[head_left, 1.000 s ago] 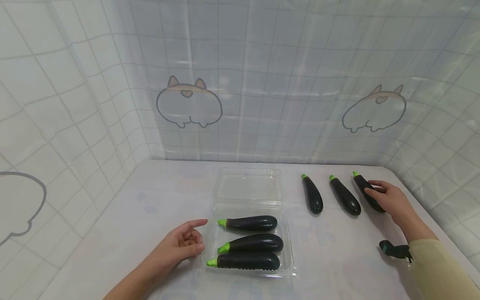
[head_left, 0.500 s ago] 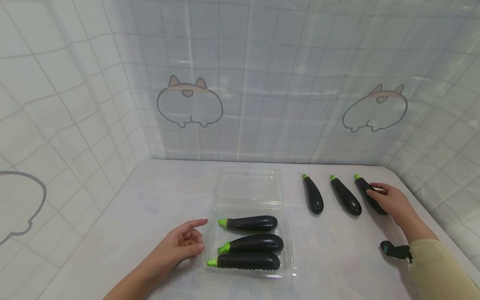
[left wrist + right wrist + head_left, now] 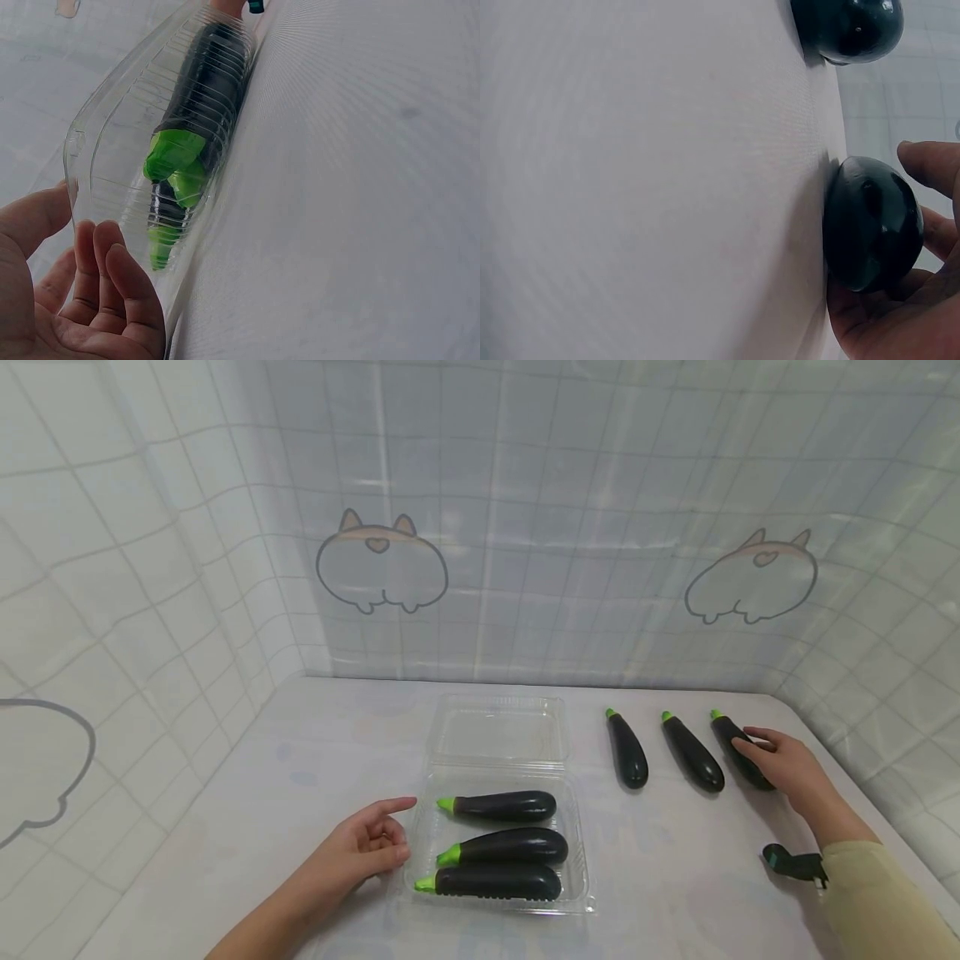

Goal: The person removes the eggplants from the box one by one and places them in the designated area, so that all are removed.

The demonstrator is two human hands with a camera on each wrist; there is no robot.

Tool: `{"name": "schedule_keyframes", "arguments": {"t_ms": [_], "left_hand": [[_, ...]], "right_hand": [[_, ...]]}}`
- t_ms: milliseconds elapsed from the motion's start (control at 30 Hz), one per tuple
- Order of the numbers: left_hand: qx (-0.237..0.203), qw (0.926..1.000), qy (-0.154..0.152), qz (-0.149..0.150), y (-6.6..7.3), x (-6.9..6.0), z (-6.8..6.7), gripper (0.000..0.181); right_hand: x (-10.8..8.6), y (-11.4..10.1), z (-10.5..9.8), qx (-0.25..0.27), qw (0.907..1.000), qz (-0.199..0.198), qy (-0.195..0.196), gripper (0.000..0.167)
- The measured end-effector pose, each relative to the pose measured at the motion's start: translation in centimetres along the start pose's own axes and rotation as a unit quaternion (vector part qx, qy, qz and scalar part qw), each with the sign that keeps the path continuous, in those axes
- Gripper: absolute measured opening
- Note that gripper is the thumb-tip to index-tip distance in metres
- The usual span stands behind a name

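Note:
At the right, my right hand (image 3: 783, 764) holds the rightmost loose eggplant (image 3: 730, 735), dark with a green stem. The right wrist view shows the thumb and fingers around the eggplant (image 3: 874, 225), which lies against the table; one finger (image 3: 930, 165) stands off it. A clear hinged plastic container (image 3: 573, 827) lies unfolded, its lid (image 3: 498, 727) flat at the back. Inside lie a back eggplant (image 3: 506, 807), a middle eggplant (image 3: 517, 845) and a front eggplant (image 3: 502, 882), stems left. My left hand (image 3: 360, 847) rests at the container's left rim, fingers loosely bent, thumb touching the edge.
Two more eggplants lie on the white table: one just right of the lid, an eggplant (image 3: 628, 752), then another eggplant (image 3: 693, 753). A dark strap-like piece (image 3: 793, 863) sticks out from the right sleeve (image 3: 873, 902). Grid-patterned sheets (image 3: 510, 593) enclose the table's back and sides.
Over the last second the rightmost eggplant has shifted slightly toward me with my right hand. The left hand and container stay in place.

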State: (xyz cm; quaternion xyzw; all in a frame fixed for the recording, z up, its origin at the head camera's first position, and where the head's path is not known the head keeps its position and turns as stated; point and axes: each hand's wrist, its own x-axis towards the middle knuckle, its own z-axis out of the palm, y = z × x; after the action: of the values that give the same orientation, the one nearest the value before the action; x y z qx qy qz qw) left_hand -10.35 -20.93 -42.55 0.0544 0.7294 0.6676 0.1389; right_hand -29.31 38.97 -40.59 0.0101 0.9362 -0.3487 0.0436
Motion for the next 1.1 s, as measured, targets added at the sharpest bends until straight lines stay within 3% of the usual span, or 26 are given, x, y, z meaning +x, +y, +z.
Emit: {"name": "schedule_keyframes", "arguments": {"t_ms": [500, 833, 1100], "left_hand": [[0.001, 0.9998, -0.009, 0.016, -0.3, 0.0, -0.1, 0.066], [0.003, 0.9998, -0.010, 0.017, -0.3, 0.0, -0.1, 0.065], [0.004, 0.9999, -0.007, 0.011, -0.2, 0.1, 0.0, 0.066]], "right_hand": [[-0.3, -0.1, -0.3, 0.009, 0.9996, 0.018, -0.022, 0.094], [-0.2, -0.3, -0.5, 0.001, 0.9999, 0.010, -0.003, 0.092], [-0.7, -1.5, -0.7, -0.058, 0.9954, -0.059, 0.049, 0.082]]}}
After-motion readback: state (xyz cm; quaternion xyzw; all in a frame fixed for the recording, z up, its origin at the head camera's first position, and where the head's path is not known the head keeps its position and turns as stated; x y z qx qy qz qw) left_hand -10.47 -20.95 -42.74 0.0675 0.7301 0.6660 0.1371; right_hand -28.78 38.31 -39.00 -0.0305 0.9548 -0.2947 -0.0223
